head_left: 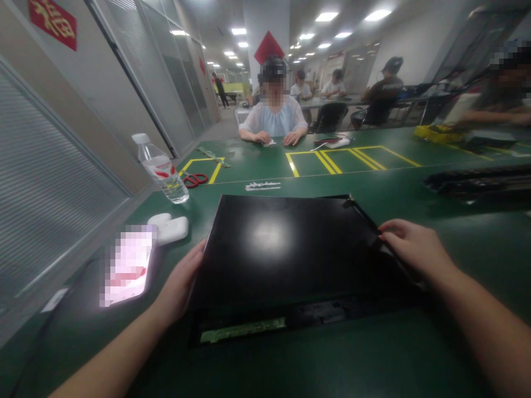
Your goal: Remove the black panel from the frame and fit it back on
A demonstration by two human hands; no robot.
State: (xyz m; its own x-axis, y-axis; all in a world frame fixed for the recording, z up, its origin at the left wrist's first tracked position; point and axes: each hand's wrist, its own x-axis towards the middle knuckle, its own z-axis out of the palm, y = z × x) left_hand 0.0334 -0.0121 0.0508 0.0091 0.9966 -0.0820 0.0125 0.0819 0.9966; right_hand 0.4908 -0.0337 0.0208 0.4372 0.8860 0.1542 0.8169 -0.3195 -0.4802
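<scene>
A black, glossy display panel (282,254) lies in front of me at the table's near side, a ceiling light reflected in it. Along its near edge runs a dark strip with a green circuit board (243,330). My left hand (185,284) grips the panel's left edge, its fingertips hidden beneath or behind it. At the right edge, my right hand (409,246) is closed with thumb and forefinger on the thin dark border. That border looks slightly apart from the panel near the far right corner. Blur hides the finer details there.
On the left of the green table (468,243) are a lit phone (130,265), a white case (172,229), a water bottle (161,168) and red-handled scissors (196,180). White strips (263,186) lie beyond the panel. Dark long parts (481,182) lie right. A person (274,119) sits opposite.
</scene>
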